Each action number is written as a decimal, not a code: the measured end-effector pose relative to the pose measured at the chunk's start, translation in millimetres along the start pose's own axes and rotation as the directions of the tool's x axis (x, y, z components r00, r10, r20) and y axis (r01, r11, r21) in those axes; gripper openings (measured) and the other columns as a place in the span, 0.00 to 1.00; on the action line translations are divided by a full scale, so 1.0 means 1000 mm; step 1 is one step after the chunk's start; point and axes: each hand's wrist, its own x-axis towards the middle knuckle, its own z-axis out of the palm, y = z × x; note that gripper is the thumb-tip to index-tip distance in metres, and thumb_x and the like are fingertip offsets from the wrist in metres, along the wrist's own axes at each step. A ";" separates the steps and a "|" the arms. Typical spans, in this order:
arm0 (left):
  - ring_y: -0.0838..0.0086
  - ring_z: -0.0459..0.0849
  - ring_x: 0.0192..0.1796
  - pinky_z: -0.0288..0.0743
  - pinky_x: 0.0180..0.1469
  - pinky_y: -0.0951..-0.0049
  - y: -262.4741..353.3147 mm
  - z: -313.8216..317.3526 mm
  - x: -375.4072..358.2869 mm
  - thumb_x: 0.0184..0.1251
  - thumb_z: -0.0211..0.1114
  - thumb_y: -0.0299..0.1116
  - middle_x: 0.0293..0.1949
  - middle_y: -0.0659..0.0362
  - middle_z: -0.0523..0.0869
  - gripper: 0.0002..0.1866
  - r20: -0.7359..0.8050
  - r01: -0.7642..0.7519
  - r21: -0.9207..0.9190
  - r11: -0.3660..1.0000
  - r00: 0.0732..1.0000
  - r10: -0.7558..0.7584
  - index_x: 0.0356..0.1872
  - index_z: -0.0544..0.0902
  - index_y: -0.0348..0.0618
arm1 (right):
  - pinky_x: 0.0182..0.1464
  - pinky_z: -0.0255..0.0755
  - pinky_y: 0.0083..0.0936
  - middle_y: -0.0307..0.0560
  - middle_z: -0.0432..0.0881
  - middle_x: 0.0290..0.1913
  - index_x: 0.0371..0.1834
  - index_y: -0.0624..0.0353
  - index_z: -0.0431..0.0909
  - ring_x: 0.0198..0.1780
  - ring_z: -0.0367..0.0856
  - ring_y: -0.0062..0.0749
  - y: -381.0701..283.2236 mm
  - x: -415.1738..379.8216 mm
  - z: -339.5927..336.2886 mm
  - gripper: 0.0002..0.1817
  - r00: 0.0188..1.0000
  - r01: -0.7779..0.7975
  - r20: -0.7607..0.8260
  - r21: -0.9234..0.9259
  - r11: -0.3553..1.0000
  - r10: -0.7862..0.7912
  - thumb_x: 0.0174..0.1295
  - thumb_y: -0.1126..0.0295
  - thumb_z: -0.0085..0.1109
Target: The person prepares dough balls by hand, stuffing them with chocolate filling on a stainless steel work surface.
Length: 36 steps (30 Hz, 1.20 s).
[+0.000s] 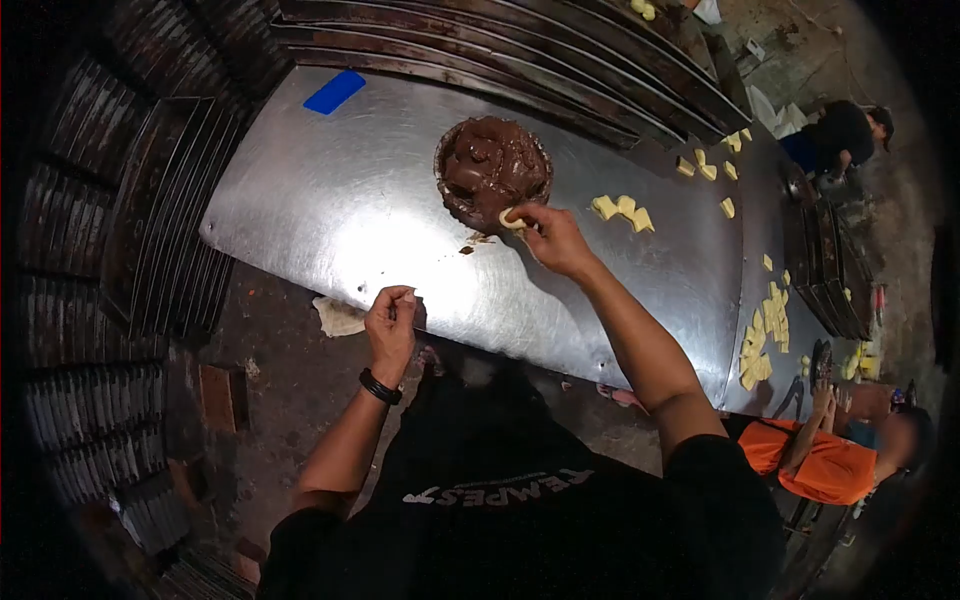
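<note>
A round mass of brown chocolate-like paste (490,170) lies on the metal table (300,190). At its lower right edge my right hand (550,238) pinches a pale yellow dough piece (513,218), which touches or nearly touches the paste. My left hand (392,315) is over the table's near edge, fingers curled together; whether anything small is between them I cannot make out. Several yellow dough pieces (622,210) lie to the right of the paste. Brown smears (470,247) mark the metal just below it.
A blue scraper (334,92) lies at the upper left. Stacked dark trays (500,60) line the far edge, with more at the left (165,220). More dough pieces (765,330) are at the right, near a person in orange (815,460). Another person (835,135) is farther back.
</note>
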 end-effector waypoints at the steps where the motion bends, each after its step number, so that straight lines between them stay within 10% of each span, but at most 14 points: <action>1: 0.85 0.74 0.34 0.68 0.36 0.82 -0.003 0.004 -0.001 0.69 0.60 0.33 0.31 0.64 0.80 0.09 -0.006 -0.016 -0.028 0.999 1.000 0.016 0.40 0.80 0.36 | 0.45 0.75 0.34 0.48 0.82 0.45 0.44 0.59 0.76 0.42 0.81 0.39 0.001 -0.003 -0.004 0.17 0.986 -0.164 0.059 0.265 0.950 0.154 0.52 0.87 0.52; 7: 0.83 0.77 0.29 0.71 0.31 0.83 0.017 0.032 -0.022 0.70 0.60 0.35 0.31 0.61 0.82 0.10 -0.014 0.117 -0.219 0.969 0.992 -0.123 0.42 0.79 0.38 | 0.45 0.73 0.27 0.48 0.79 0.50 0.56 0.55 0.70 0.47 0.78 0.33 0.008 -0.061 -0.023 0.21 0.879 -0.405 0.384 0.914 0.017 0.282 0.58 0.78 0.55; 14: 0.77 0.82 0.37 0.76 0.36 0.77 0.026 0.085 -0.044 0.72 0.55 0.45 0.38 0.58 0.82 0.20 0.105 0.307 -0.343 0.888 0.952 -0.289 0.52 0.75 0.38 | 0.43 0.72 0.26 0.48 0.76 0.48 0.60 0.53 0.69 0.42 0.76 0.33 0.018 -0.102 -0.050 0.23 0.912 -0.287 0.366 0.891 -0.353 0.183 0.59 0.76 0.53; 18: 0.76 0.82 0.43 0.75 0.41 0.77 0.044 0.109 -0.032 0.72 0.55 0.44 0.42 0.58 0.82 0.20 0.205 0.334 -0.334 0.882 0.939 -0.277 0.53 0.74 0.37 | 0.40 0.72 0.21 0.45 0.79 0.46 0.57 0.55 0.70 0.40 0.78 0.28 0.025 -0.103 -0.054 0.21 0.799 -0.402 0.346 0.915 0.009 0.492 0.58 0.78 0.57; 21: 0.76 0.82 0.42 0.75 0.39 0.78 0.034 0.100 -0.017 0.71 0.57 0.41 0.42 0.58 0.83 0.17 0.207 0.321 -0.275 0.906 0.940 -0.270 0.52 0.75 0.39 | 0.41 0.72 0.18 0.45 0.81 0.45 0.54 0.58 0.71 0.41 0.80 0.25 0.017 -0.079 -0.055 0.17 0.814 -0.461 0.105 0.715 0.525 0.572 0.62 0.78 0.56; 25: 0.77 0.83 0.37 0.75 0.36 0.78 0.027 0.060 0.011 0.70 0.59 0.36 0.38 0.58 0.83 0.13 0.192 0.379 -0.292 0.878 0.923 -0.334 0.49 0.76 0.39 | 0.46 0.73 0.21 0.44 0.83 0.43 0.49 0.63 0.75 0.44 0.81 0.26 0.023 -0.029 -0.028 0.13 0.906 -0.224 -0.277 0.331 0.917 0.321 0.61 0.77 0.57; 36: 0.80 0.81 0.31 0.75 0.29 0.81 0.030 -0.010 0.076 0.70 0.59 0.34 0.33 0.58 0.84 0.09 0.171 0.428 -0.279 0.860 0.903 -0.395 0.44 0.77 0.40 | 0.40 0.77 0.30 0.53 0.85 0.32 0.43 0.60 0.76 0.34 0.85 0.40 -0.009 -0.003 0.044 0.12 0.798 -0.310 -0.501 0.136 0.941 0.335 0.54 0.79 0.57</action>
